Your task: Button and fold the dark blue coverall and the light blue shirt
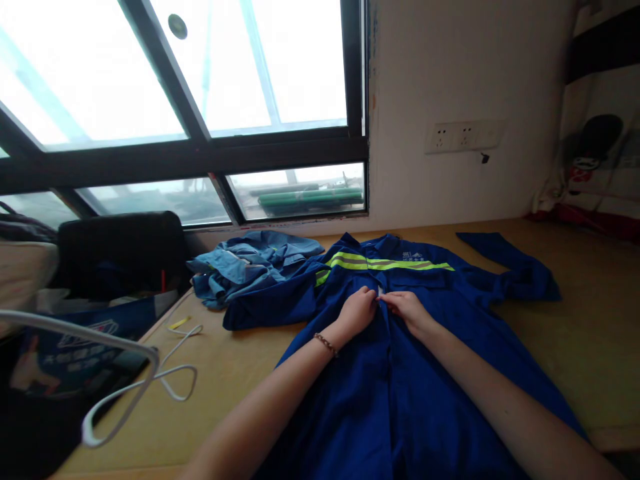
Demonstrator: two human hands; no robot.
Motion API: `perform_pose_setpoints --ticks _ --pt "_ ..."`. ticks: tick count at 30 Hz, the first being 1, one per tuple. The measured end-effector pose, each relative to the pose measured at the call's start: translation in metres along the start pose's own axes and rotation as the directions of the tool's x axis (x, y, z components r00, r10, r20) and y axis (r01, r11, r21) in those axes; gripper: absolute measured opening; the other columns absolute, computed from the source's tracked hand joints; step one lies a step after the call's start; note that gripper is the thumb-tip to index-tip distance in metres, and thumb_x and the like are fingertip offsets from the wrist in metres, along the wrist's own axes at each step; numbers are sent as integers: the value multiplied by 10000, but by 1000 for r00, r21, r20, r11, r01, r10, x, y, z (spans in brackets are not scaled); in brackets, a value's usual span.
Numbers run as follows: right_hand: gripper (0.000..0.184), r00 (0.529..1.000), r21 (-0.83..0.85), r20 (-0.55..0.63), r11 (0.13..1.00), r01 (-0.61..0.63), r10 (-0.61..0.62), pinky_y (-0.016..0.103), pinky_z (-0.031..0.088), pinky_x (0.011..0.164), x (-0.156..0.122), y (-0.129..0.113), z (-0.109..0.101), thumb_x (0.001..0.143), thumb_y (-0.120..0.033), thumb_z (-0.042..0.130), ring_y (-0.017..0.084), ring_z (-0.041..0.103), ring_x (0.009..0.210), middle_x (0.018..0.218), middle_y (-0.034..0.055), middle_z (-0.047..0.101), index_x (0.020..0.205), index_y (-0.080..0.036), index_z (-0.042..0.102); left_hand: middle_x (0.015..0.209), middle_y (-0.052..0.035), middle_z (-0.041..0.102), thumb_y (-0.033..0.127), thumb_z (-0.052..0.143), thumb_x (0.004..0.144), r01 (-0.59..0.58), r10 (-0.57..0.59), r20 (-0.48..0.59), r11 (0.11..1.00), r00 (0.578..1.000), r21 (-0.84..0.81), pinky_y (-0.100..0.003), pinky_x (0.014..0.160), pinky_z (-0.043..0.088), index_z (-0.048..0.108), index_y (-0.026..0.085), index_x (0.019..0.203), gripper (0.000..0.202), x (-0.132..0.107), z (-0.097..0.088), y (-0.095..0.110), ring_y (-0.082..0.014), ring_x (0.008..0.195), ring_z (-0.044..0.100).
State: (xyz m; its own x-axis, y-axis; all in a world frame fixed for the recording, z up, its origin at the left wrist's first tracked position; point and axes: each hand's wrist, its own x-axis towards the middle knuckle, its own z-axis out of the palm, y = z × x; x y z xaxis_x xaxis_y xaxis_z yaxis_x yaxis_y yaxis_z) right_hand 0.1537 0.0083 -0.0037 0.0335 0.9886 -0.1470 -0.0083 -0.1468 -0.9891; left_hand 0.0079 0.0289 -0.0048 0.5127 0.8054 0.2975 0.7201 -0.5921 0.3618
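A dark blue work jacket (340, 413) with a yellow-green reflective stripe (420, 265) across the chest lies spread over the table, collar toward the wall. Over its front opening, just below the stripe, my two hands meet. My left hand (358, 309), a beaded bracelet on its wrist, is closed in a pinch on the jacket's front edge. Close beside it, the fingers of my right hand (406, 308) pinch the opposite edge. A small whitish bit shows between the fingertips; what it is I cannot make out.
A crumpled light blue garment (265, 257) lies left of the jacket on the yellowish table (220, 407). A white cable (125, 393) loops over the left edge. Beyond stand a black chair back (123, 247) and bags. A window and wall sockets (465, 136) are behind.
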Motion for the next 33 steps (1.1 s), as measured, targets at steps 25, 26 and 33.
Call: perform_pose_setpoints --ticks 25,26,33 --pt "154 976 287 203 948 -141 83 263 470 647 -2 0 1 658 -255 632 153 603 664 723 65 665 746 -135 670 702 -89 651 255 682 638 368 -222 345 69 912 -927 -279 602 516 427 123 800 329 -21 -12 -3 -183 623 644" --pt "177 975 268 208 955 -130 75 261 467 632 -2 0 1 659 -270 632 149 599 645 710 65 663 760 -130 672 701 -90 651 245 684 635 366 -218 345 66 913 -928 -278 601 518 428 122 797 327 -21 -12 -3 -184 623 645" --pt "199 978 114 204 991 -71 47 211 421 538 -8 -8 3 635 -162 562 115 569 572 677 55 660 790 -127 681 721 -95 650 227 655 672 348 -211 327 69 921 -935 -278 629 520 454 111 817 274 -22 -8 -7 -178 641 644"
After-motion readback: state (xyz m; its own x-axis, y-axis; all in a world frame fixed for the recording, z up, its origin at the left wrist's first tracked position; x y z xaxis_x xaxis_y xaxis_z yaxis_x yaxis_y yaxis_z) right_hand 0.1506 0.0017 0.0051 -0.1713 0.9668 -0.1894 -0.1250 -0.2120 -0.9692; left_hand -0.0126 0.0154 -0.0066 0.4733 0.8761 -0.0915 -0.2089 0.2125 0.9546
